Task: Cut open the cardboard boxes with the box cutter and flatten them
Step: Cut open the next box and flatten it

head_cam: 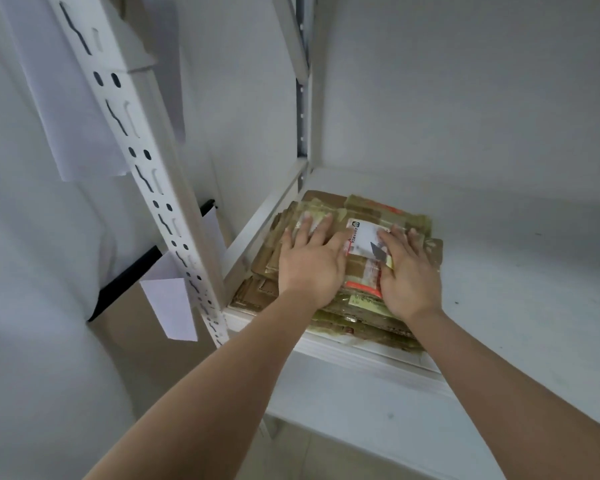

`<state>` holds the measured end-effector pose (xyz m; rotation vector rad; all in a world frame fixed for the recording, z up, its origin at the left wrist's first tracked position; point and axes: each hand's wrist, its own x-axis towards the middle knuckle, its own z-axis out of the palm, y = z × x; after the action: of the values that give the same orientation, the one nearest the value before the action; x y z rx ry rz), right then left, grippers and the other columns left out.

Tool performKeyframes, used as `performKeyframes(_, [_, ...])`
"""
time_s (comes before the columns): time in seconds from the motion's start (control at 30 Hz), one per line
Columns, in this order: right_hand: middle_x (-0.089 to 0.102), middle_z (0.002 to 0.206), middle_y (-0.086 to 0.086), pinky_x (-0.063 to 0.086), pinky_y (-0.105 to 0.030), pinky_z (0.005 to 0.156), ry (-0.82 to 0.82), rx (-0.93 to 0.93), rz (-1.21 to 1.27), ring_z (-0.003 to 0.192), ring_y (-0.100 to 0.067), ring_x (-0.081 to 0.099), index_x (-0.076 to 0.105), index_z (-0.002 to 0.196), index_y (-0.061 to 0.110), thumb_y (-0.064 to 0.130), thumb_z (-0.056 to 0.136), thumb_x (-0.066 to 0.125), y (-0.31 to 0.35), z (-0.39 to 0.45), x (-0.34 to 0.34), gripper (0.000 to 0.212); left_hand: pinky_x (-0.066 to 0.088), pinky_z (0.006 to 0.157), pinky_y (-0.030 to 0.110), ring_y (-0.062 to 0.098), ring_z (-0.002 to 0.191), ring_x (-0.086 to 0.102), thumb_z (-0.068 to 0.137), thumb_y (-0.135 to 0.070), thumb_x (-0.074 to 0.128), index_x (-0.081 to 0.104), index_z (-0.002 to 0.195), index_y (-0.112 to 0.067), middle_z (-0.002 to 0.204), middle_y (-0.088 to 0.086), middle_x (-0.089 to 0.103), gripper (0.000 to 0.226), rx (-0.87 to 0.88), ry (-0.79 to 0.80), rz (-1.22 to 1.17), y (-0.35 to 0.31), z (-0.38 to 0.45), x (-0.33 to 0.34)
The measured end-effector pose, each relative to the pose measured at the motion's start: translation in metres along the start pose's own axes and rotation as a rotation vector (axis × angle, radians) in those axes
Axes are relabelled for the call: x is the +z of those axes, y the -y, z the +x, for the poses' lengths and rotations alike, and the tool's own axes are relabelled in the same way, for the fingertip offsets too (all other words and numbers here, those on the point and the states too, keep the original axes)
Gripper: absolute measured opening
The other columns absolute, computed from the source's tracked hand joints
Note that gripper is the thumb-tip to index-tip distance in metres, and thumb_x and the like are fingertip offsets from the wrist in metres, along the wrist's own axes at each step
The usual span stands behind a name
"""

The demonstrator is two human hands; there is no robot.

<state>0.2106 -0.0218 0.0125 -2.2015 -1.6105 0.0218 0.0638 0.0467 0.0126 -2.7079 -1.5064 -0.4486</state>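
A stack of flattened cardboard boxes (347,268) lies on the white shelf (499,271), centre of the frame, tucked into the corner beside the slotted upright (142,168). The left hand (310,268) presses flat on the stack, fingers straight and released. The right hand (409,271) rests on top with its fingers extended, a box cutter (378,252) trapped under the thumb, blade exposed over the white label (362,237). Judgement: the cardboard is light and stiff but taped, so the layers may slide; take hold at the two side edges, with the blade retracted first.
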Motion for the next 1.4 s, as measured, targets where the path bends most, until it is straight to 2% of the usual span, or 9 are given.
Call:
performKeyframes(0.13, [0.03,0.153,-0.001,0.01,-0.044,0.117,-0.064,-0.007,-0.131,0.143,-0.026,0.019,0.035,0.141,0.023,0.024,0.092,0.049,0.004,-0.004,-0.004,0.051,0.001,0.117,0.05,0.023,0.148,-0.001,0.101,-0.04,0.015,0.022,0.148,-0.038,0.16,-0.008,0.01,0.048,0.007,0.039,-0.015,-0.001,0.0,-0.007])
performKeyframes(0.23, [0.044,0.134,-0.003,0.025,-0.039,0.102,-0.15,0.01,-0.18,0.121,-0.028,0.033,0.047,0.126,0.024,0.024,0.087,0.054,0.014,-0.013,-0.016,0.039,0.001,0.117,0.05,0.022,0.148,-0.001,0.101,-0.041,0.017,0.022,0.148,-0.032,0.16,-0.007,0.01,0.048,0.009,0.061,-0.087,0.002,0.002,-0.016])
performKeyframes(0.43, [0.045,0.135,-0.003,0.035,-0.039,0.1,-0.031,-0.009,-0.039,0.122,-0.029,0.033,0.049,0.131,0.019,0.028,0.097,0.044,0.009,-0.006,-0.05,0.036,0.017,0.115,0.055,0.03,0.143,0.014,0.087,-0.049,0.058,0.043,0.139,-0.033,0.152,0.011,0.027,0.057,-0.013,0.091,-0.272,0.009,0.01,-0.061])
performKeyframes(0.6, [0.046,0.134,-0.007,0.036,-0.038,0.099,-0.065,-0.016,-0.017,0.122,-0.029,0.033,0.05,0.131,0.015,0.024,0.097,0.044,0.01,-0.01,-0.07,0.036,0.014,0.11,0.065,0.03,0.141,0.018,0.09,-0.055,0.046,0.044,0.14,-0.031,0.149,0.01,0.032,0.055,0.056,0.007,0.081,-0.003,0.012,-0.088])
performKeyframes(0.93, [0.047,0.13,-0.013,0.036,-0.038,0.098,-0.214,0.025,0.051,0.122,-0.031,0.033,0.047,0.134,0.014,0.016,0.096,0.044,0.009,-0.021,-0.102,0.038,0.011,0.114,0.06,0.026,0.138,0.028,0.098,-0.038,0.042,0.053,0.132,-0.025,0.142,0.005,0.045,0.039,0.153,-0.157,-0.089,-0.027,-0.011,-0.108])
performKeyframes(1.03, [0.049,0.125,-0.013,0.044,-0.039,0.084,-0.278,0.095,0.065,0.116,-0.031,0.043,0.049,0.129,0.013,0.017,0.097,0.044,0.005,-0.034,-0.107,0.033,0.013,0.114,0.059,0.026,0.134,0.033,0.097,-0.032,0.045,0.058,0.128,-0.022,0.136,0.005,0.05,0.035,0.207,-0.188,-0.124,-0.031,-0.016,-0.109])
performKeyframes(1.13, [0.059,0.106,-0.01,0.043,-0.033,0.064,-0.28,0.203,0.073,0.09,-0.032,0.058,0.051,0.119,0.012,0.026,0.1,0.039,-0.007,-0.048,-0.111,0.026,0.015,0.113,0.059,0.027,0.13,0.039,0.095,-0.027,0.046,0.062,0.123,-0.02,0.13,0.005,0.055,0.033,0.298,-0.223,-0.129,-0.047,-0.02,-0.104])
performKeyframes(1.2, [0.064,0.097,-0.011,0.041,-0.032,0.064,-0.24,0.266,0.047,0.087,-0.034,0.061,0.051,0.113,0.012,0.031,0.1,0.038,-0.019,-0.058,-0.113,0.027,0.018,0.112,0.059,0.027,0.125,0.044,0.094,-0.026,0.048,0.065,0.118,-0.018,0.124,0.006,0.058,0.03,0.351,-0.232,-0.145,-0.063,-0.023,-0.098])
performKeyframes(1.4, [0.064,0.101,-0.014,0.037,-0.029,0.067,-0.256,0.386,0.065,0.094,-0.035,0.06,0.054,0.108,0.011,0.026,0.096,0.044,-0.067,-0.084,-0.128,0.022,0.034,0.1,0.052,0.031,0.115,0.051,0.089,-0.028,0.048,0.069,0.107,-0.016,0.111,0.006,0.064,0.029,0.466,-0.226,-0.141,-0.104,-0.03,-0.085])
